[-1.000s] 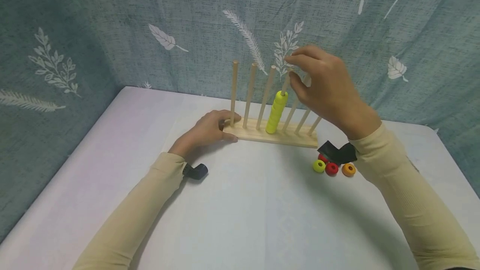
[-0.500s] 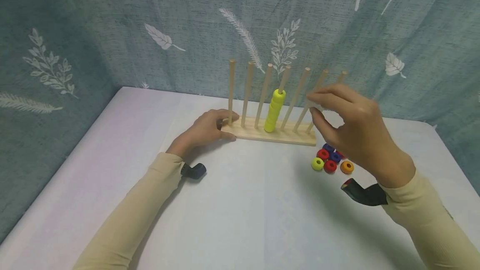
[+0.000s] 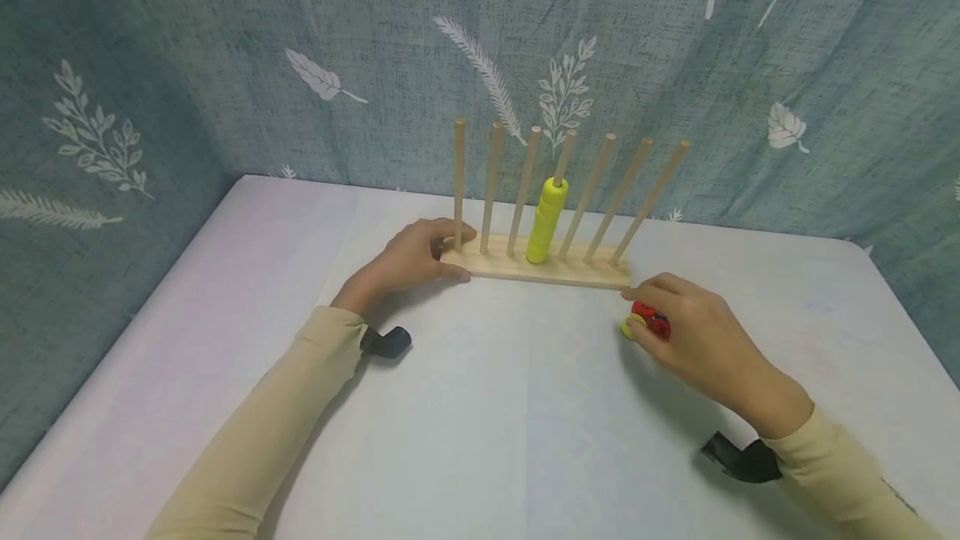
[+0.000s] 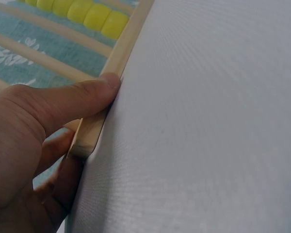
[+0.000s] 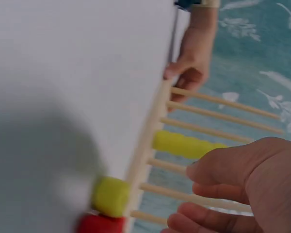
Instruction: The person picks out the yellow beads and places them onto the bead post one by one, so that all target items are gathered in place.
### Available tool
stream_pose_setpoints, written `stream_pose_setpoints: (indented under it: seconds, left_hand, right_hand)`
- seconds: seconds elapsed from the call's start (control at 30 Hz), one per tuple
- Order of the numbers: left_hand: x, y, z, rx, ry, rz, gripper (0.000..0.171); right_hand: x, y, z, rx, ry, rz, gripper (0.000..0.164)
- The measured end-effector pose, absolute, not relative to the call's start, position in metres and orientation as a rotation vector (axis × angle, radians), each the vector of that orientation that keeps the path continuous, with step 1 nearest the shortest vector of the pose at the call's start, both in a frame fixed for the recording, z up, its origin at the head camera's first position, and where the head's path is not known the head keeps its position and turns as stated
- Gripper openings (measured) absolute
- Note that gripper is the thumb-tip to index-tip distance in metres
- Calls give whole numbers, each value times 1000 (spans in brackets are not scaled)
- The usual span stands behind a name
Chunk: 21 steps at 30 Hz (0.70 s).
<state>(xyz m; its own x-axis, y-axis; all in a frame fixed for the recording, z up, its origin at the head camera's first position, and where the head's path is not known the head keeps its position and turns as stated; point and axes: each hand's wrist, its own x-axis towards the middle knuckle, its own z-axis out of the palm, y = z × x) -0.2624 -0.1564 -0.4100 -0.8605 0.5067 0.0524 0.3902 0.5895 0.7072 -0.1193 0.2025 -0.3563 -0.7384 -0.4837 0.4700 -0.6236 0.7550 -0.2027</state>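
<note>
At the left end of the wooden peg rack, my left hand grips the base, thumb in front and fingers behind. A stack of yellow beads fills most of the middle peg; the other pegs are bare. My right hand hovers over the loose beads by the rack's right end, thumb and fingers apart. Close to its thumb lies a loose yellow bead, beside a red bead. In the right wrist view nothing sits between the fingers. The hand hides other loose beads in the head view.
A white-covered table stretches out in front of the rack. Behind it hangs a green curtain with white leaf prints. Dark bands stick out at both wrists.
My right hand has come away from the top of the middle peg, moving right and down to the loose beads. My left hand keeps its grip on the rack.
</note>
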Motion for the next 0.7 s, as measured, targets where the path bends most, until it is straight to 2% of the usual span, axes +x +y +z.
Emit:
stream_pose_setpoints:
  seconds: [0.2,0.57,0.7]
  left_hand:
    - [-262,-157,-410,750,2655,1128,62]
    - [-263,-157,-412,761,2647,1142,62]
    - [-263,-157,-412,755,2651,1150,61]
  right_hand:
    - [-116,202,-376,843,-2571,461,27]
    - [-114,195,-387,800,-2685,325,29]
    - [-114,194,-389,774,-2690,327,23]
